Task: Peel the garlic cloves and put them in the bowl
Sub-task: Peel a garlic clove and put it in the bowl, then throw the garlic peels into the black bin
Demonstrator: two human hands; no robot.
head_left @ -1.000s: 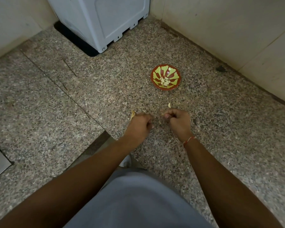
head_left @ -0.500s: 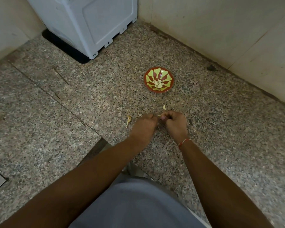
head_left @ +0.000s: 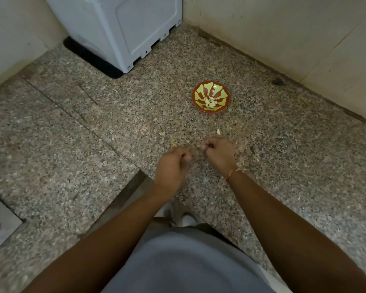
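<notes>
Down on the speckled floor (head_left: 283, 166), toward its far right corner by the walls, the bowl (head_left: 224, 93) already carries a small heap of peeled cloves (head_left: 210, 102), so a good share looks done. Nearer in, both hands hover apart: left hand (head_left: 173, 163) curled, right hand (head_left: 219, 152) curled; whether either pinches anything, I cannot tell. One loose clove (head_left: 218, 131) lies just beyond the right hand, probably awaiting the bowl.
</notes>
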